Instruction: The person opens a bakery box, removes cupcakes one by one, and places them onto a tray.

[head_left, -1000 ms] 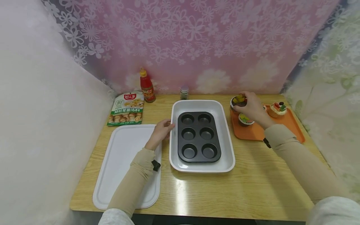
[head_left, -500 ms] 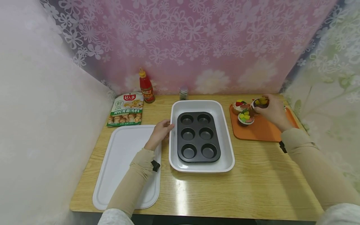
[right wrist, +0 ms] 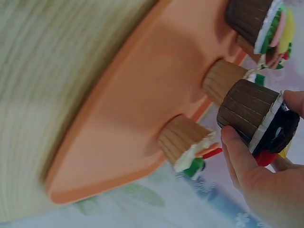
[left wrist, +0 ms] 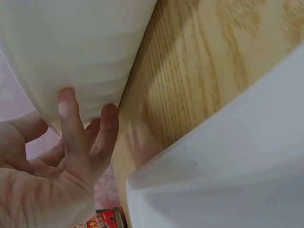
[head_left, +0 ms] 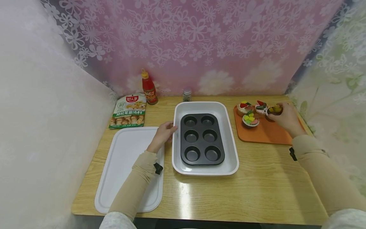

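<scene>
My left hand point(head_left: 162, 136) grips the left rim of a deep white tray point(head_left: 233, 152), with its fingers point(left wrist: 71, 107) against the outer wall. In that tray lies a black muffin pan point(head_left: 201, 140) with two rows of bare cups. At the right, my right hand point(head_left: 287, 119) holds a dark-brown cupcake point(right wrist: 247, 109) between thumb and fingers, above an orange tray point(head_left: 266, 135). The cupcake's yellow topping shows in the head view. Several other cupcakes stand on the orange tray, among them one with yellow pieces point(head_left: 250, 121) and a light-brown one point(right wrist: 183, 137) in the right wrist view.
A flat white tray point(head_left: 125, 165) lies left of the deep one, under my left forearm. Along the back stand a soup-mix packet point(head_left: 127, 111), a red sauce bottle point(head_left: 149, 89) and a small spice jar point(head_left: 187, 95). Walls border the table point(head_left: 257, 197) at back and sides.
My right hand has carried the dark-brown cupcake rightward over the orange tray, from its back left corner, uncovering the cupcakes there. My left hand stays at the deep white tray's rim.
</scene>
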The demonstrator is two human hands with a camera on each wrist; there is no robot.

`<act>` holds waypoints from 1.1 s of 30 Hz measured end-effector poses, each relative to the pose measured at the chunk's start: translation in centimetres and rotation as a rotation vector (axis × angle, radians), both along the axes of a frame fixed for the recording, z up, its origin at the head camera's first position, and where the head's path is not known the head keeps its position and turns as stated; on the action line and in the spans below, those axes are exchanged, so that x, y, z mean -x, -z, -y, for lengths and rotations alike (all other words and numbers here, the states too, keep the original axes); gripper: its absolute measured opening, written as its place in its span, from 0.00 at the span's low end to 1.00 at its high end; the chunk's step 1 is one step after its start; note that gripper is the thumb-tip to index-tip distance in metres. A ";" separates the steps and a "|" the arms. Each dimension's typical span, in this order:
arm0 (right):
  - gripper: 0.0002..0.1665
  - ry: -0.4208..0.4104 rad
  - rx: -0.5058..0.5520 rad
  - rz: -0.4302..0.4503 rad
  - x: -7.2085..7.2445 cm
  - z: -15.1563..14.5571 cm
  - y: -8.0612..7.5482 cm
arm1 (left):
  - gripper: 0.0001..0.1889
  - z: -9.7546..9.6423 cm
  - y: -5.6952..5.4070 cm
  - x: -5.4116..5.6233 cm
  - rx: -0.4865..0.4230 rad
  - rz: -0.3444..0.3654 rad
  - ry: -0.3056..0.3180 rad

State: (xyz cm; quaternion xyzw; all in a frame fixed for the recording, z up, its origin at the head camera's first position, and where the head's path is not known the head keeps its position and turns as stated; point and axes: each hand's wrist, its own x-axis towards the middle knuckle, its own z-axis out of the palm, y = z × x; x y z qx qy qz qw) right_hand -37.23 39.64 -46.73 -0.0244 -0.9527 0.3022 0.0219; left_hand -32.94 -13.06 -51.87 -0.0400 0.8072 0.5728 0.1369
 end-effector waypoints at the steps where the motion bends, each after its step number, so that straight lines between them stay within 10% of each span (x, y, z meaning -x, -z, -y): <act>1: 0.46 0.001 0.000 -0.001 0.0 -0.1 0.2 | 0.26 0.0 0.0 0.0 0.003 0.003 0.001; 33: 0.51 0.078 -0.029 0.098 0.1 -2.4 4.1 | 0.25 0.1 0.2 0.2 0.003 -0.002 -0.007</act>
